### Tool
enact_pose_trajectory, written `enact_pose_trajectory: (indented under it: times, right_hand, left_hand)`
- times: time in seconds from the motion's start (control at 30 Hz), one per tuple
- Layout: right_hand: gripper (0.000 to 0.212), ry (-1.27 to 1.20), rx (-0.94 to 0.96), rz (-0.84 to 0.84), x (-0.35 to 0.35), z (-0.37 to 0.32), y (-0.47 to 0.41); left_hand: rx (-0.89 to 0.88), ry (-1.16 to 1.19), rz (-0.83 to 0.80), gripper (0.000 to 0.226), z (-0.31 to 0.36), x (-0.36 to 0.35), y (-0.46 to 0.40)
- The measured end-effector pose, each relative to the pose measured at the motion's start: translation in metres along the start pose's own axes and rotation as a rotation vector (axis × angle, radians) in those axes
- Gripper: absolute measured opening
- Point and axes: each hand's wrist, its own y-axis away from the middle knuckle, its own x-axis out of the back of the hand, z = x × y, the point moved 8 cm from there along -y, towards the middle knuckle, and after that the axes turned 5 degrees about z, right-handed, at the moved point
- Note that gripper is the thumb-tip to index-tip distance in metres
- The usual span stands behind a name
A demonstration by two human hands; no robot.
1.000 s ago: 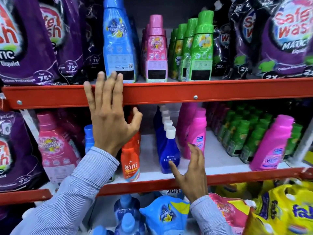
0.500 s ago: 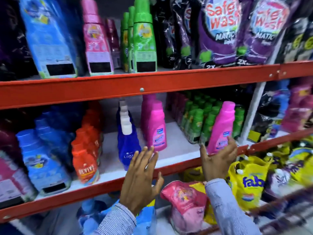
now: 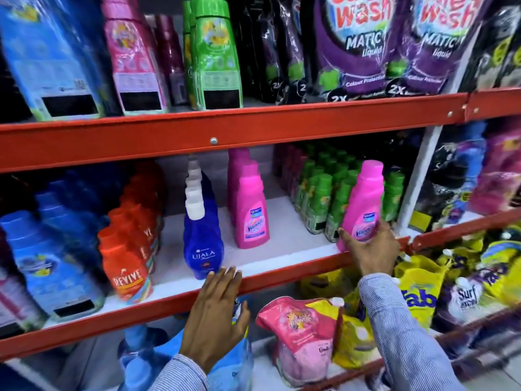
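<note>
Watching the head view from my station, I have the right hand (image 3: 372,249) wrapped round the lower part of the pink bottle (image 3: 363,193): the thumb lies on the bottle's left side and the other fingers curl round its right, partly covering the label. That bottle sits at the front right of the middle shelf (image 3: 287,230), just in front of the green bottles (image 3: 324,198), and it tilts with its cap leaning to the right. Its base is low by the shelf's red rail (image 3: 282,275), though I cannot tell whether it rests on the shelf or is lifted clear. My left hand (image 3: 214,314) holds nothing; its fingers are straight and close together, their tips up at the rail just below the blue bottle (image 3: 203,238). From here I cannot tell whether they press on the rail or only hover over it. A second pink bottle (image 3: 252,213) stands upright between the blue bottle and the green ones, well apart from the held one. An orange bottle (image 3: 127,266) stands further left on the same shelf. Below the rail, a pink pouch (image 3: 298,331) lies between my two sleeves, with a yellow pouch (image 3: 417,292) to its right. Purple pouches (image 3: 358,43) fill the shelf above.
</note>
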Motion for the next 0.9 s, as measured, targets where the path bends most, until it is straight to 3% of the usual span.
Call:
enact_pose_trajectory:
  times: [0.27, 0.47, 0.7, 0.9]
  right_hand:
    - [0.076, -0.092, 0.087, 0.025, 0.006, -0.065, 0.034]
    - [0.082, -0.173, 0.171, -0.145, -0.034, -0.12, 0.087]
    - [0.083, -0.164, 0.151, -0.279, -0.074, -0.129, 0.135]
    - [0.083, -0.166, 0.115, -0.256, -0.078, -0.128, 0.154]
  left_hand:
    - [0.042, -0.005, -0.026, 0.06, -0.014, 0.01, 0.012]
    - [0.049, 0.0, -0.029, 0.062, -0.026, 0.013, 0.022]
    - [0.068, 0.029, -0.005, 0.061, -0.03, 0.017, 0.026]
    - [0.064, 0.017, 0.011, 0.061, -0.031, 0.015, 0.026]
